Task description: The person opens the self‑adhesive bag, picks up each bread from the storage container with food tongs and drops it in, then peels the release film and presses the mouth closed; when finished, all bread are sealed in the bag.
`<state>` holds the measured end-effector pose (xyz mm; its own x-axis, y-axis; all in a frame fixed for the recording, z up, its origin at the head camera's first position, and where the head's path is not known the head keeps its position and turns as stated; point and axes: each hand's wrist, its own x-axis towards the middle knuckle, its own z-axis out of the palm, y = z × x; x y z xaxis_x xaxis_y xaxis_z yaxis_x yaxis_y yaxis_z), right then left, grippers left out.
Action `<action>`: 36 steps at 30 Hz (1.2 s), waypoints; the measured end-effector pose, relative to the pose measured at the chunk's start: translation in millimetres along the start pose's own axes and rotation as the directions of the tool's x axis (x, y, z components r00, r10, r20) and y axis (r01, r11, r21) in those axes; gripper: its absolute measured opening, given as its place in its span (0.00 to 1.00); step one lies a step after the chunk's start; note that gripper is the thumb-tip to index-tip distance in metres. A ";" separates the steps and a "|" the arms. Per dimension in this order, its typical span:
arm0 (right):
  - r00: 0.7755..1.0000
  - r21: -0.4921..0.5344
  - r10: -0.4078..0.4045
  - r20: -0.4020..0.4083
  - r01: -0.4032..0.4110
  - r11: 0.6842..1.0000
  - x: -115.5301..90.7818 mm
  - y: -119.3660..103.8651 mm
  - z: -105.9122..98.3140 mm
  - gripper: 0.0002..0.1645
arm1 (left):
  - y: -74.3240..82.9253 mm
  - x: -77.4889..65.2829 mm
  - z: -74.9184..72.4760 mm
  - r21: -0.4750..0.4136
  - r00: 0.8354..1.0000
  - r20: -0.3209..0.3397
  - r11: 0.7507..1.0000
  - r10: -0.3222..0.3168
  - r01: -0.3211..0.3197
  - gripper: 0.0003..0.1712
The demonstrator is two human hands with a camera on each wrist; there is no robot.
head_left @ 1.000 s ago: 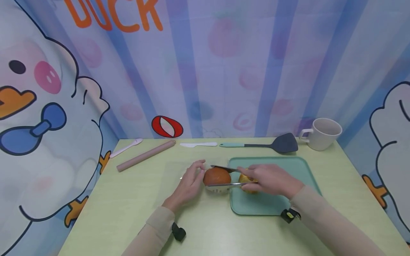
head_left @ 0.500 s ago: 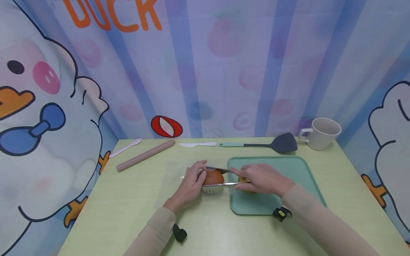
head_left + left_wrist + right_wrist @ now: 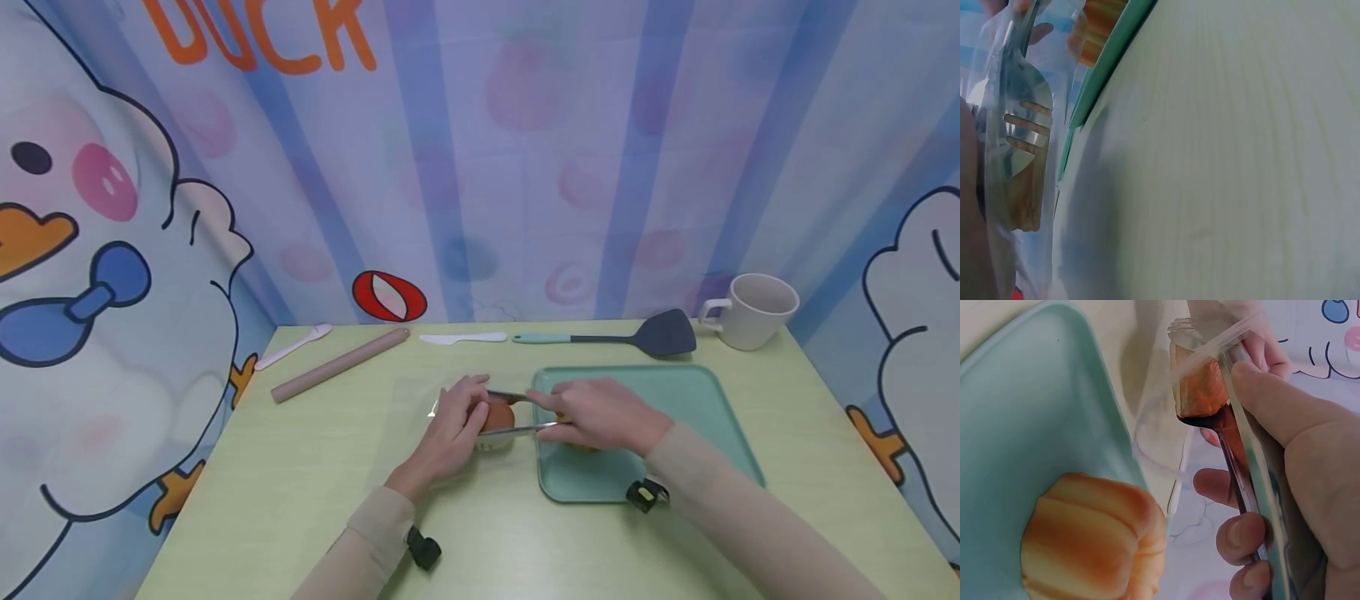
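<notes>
My right hand [image 3: 603,412] grips a pair of metal serving tongs [image 3: 1244,469], with a slotted, fork-like end and a dark spoon-like end. Between those ends sits a brown-topped bread roll [image 3: 498,418], left of the tray. A clear plastic bag [image 3: 1210,350] is held by my left hand [image 3: 447,421], its film around the roll and the tong tips. In the left wrist view, the slotted tong end [image 3: 1029,125] and the roll's pale side show through the film. Left fingers and thumb partly cover the roll in the head view.
A green tray [image 3: 660,475] lies at right with a golden bread roll [image 3: 1085,537] under my right hand. Along the back are a pink spoon [image 3: 296,346], mauve rod [image 3: 341,365], white knife [image 3: 465,338], spatula [image 3: 663,335] and white mug [image 3: 753,312].
My right hand has moved left, carrying the tongs and roll further into the bag at my left hand. More of the roll is now covered by the left fingers.
</notes>
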<state>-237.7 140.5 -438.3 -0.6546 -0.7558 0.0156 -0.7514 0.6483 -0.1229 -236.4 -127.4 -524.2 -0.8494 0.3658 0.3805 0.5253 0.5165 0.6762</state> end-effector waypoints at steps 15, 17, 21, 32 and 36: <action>1.000 -0.020 0.012 0.009 -0.012 1.000 11.2 -9.4 8.1 0.39 | 9.7 3.3 2.6 0.070 1.000 -0.026 0.998 0.008 -0.006 0.08; 1.000 -0.010 0.009 0.009 -0.009 1.000 12.5 -10.3 10.3 0.38 | 9.7 3.3 2.5 0.071 0.999 -0.032 0.997 0.005 -0.003 0.08; 1.000 -0.012 0.012 0.006 -0.012 1.000 14.6 -12.2 14.9 0.37 | 8.9 2.8 2.9 0.068 0.999 -0.033 0.998 0.009 -0.007 0.08; 0.999 -0.014 0.036 0.005 -0.036 0.999 17.4 -18.2 19.0 0.37 | 14.3 4.4 1.1 0.069 1.000 -0.018 0.998 0.015 -0.013 0.07; 0.999 -0.025 0.052 -0.013 -0.053 0.998 18.1 -21.7 18.7 0.37 | 15.0 4.6 1.4 0.072 1.000 -0.021 0.997 0.021 -0.019 0.06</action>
<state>-231.7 110.9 -453.9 -0.6941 -0.7195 0.0224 -0.7177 0.6893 -0.0984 -232.3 -116.9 -513.2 -0.8392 0.3602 0.4075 0.5438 0.5641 0.6213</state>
